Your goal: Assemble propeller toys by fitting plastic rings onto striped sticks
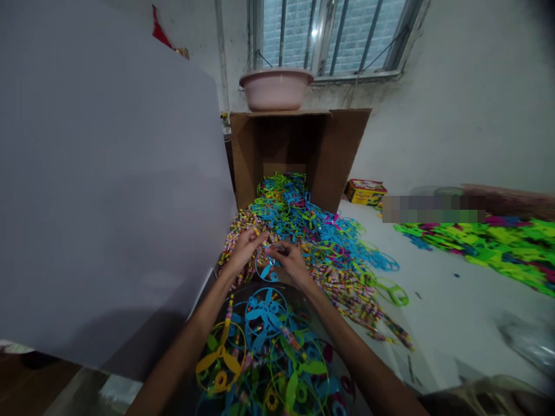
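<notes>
Above pile of multicolour striped plastic sticks [359,296], L hand [248,249] has fingers bent nearly closed by a yellow-banded stick end; can't tell if gripped. R hand [289,261] pinches blue round plastic propeller ring [257,267], btwn both hands, over near rim of open brown cardboard box [347,156]'s spilled blue/green rings [286,214], w/ dark round tub [314,315] below.

Head view: pink basin [276,91] on the open box [347,156] | box: blue and green rings [295,211] spilling out | left hand [249,245] and right hand [292,260]: at a blue ring [256,267], above the tub of rings [318,315] | barred window [333,37]: behind the basin
</notes>
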`<action>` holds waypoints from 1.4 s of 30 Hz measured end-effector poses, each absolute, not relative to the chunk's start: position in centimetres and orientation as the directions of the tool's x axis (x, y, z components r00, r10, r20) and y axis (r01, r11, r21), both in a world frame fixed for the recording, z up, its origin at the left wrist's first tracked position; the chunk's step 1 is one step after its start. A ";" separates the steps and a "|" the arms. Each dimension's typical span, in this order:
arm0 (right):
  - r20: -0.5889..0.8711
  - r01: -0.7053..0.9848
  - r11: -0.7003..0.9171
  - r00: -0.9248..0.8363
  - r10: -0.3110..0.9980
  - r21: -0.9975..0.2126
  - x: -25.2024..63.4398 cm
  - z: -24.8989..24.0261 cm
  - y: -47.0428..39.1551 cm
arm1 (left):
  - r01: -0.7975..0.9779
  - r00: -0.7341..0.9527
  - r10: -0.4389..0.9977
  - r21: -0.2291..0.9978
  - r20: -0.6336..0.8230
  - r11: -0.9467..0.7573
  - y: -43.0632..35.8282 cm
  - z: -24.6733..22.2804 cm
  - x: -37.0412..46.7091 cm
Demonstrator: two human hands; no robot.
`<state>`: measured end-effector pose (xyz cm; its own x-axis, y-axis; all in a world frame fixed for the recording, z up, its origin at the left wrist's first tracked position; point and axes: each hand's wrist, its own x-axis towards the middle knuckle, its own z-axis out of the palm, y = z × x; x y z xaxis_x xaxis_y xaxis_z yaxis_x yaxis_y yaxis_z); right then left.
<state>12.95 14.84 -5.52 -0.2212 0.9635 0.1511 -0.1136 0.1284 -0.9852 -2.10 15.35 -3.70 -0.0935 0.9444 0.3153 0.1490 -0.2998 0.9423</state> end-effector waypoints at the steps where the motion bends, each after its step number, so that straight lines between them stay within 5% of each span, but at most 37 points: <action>1: 0.149 -0.113 0.126 -0.224 0.963 -0.986 13.0 -5.5 14.8 | 0.138 -0.074 0.949 0.946 0.306 -0.294 15.3 -3.7 -2.1; 22: 0.157 -0.101 0.138 -0.204 0.966 -0.985 14.2 -5.6 16.4 | 0.026 0.013 0.990 0.990 0.139 -0.139 14.3 -2.5 -1.7; 36: 0.363 -0.013 0.364 0.048 0.931 -0.931 16.2 -6.8 18.1 | -0.329 0.425 0.903 0.918 -0.067 0.223 13.4 -1.7 -1.9; 42: 0.408 0.020 0.425 0.326 0.853 -0.905 17.4 -6.8 18.2 | -0.161 0.466 0.882 0.987 0.063 0.015 12.6 -1.7 -1.7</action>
